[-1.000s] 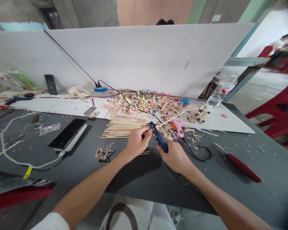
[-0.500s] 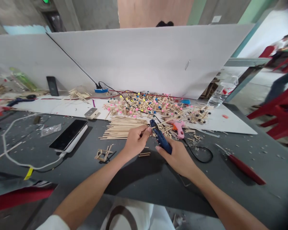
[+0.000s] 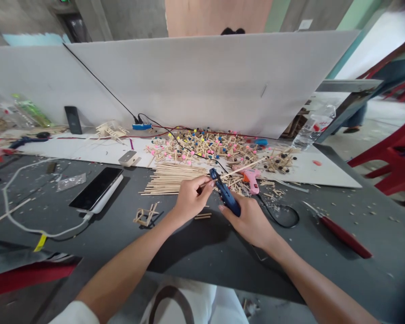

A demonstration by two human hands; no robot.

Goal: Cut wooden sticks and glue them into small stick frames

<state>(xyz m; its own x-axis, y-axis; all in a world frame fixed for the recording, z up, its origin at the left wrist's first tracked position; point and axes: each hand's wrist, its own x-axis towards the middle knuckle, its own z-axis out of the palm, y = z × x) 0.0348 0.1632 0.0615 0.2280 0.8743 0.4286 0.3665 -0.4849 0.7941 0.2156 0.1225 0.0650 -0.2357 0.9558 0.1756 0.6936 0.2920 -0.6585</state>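
My right hand (image 3: 251, 220) is wrapped around a pair of blue pliers (image 3: 228, 196), their head pointing up and away toward the left. Close to the jaws, my left hand (image 3: 193, 198) pinches a thin wooden stick (image 3: 245, 167), which reaches past the pliers to the upper right. The exact spot where the jaws meet the stick is too small to make out. Behind my left hand lies a stack of long wooden sticks (image 3: 168, 180). A few short cut sticks (image 3: 203, 216) rest on the table just below the hands.
Many short sticks with coloured ball ends (image 3: 202, 146) are heaped at the back. A pink glue gun (image 3: 252, 180) lies right of the pliers, a red-handled tool (image 3: 346, 236) farther right. Left are a small stick frame (image 3: 146, 215) and a phone on a white power bank (image 3: 96, 190).
A long stick now extends to the right beyond the pliers, where only a short end showed at the jaws before. Both hands stay almost in place. A person at the far right has moved.
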